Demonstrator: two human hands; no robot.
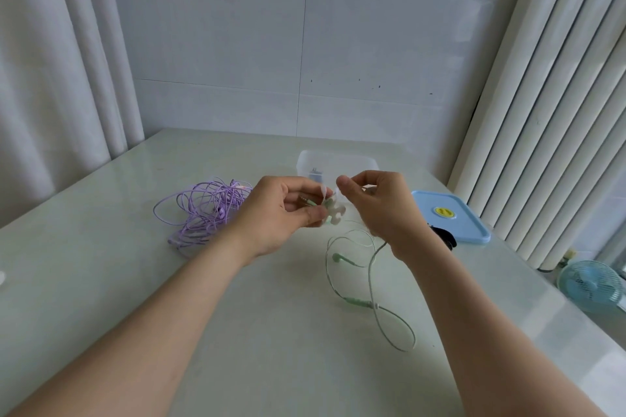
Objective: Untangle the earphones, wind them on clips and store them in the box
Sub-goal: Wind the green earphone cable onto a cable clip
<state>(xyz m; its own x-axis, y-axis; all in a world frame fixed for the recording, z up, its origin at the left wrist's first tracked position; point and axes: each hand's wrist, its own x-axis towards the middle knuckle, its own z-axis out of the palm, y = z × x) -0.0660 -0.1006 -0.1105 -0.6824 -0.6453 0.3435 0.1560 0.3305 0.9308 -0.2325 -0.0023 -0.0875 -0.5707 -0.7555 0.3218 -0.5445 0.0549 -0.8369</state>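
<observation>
Head view: clip [335,211], jack [306,201] tip leftward, in left hand [281,213] pinch; green cord [372,281] in right hand [382,206] pinch.

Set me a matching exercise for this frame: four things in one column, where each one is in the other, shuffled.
1. purple earphones
2. green earphones
3. clip
4. lid

A. pinched in the left hand
B. flat on the table, far right
C. tangled heap, left of the left hand
D. trailing down from the right hand

Pairs: 1-C, 2-D, 3-A, 4-B
</observation>
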